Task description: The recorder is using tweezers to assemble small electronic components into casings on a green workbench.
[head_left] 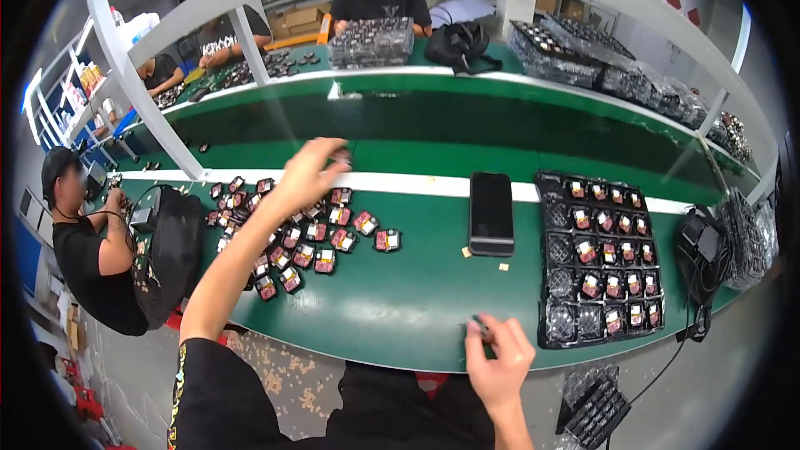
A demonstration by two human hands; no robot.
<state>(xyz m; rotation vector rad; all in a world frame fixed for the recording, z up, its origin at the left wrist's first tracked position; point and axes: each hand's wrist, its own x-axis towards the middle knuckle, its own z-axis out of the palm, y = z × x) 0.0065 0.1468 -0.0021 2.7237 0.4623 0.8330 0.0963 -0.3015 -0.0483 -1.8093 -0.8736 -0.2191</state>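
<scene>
My left hand (310, 168) reaches out over a heap of small dark parts with red and pink labels (310, 237) on the green bench, its fingers pinched on one small dark part at its tip. Near the bench's front edge, my right hand (498, 352) is held up with fingers curled around a small dark piece. A black tray (598, 258) with rows of pockets lies at the right, many pockets holding the same small parts. A black phone (491, 212) lies flat between the heap and the tray.
A green conveyor belt (433, 129) runs behind the bench. A black bag (171, 254) sits at the left edge beside a seated person (87, 250). More people and stacked trays (372, 42) are across the belt. Two small tan scraps (503, 267) lie near the phone.
</scene>
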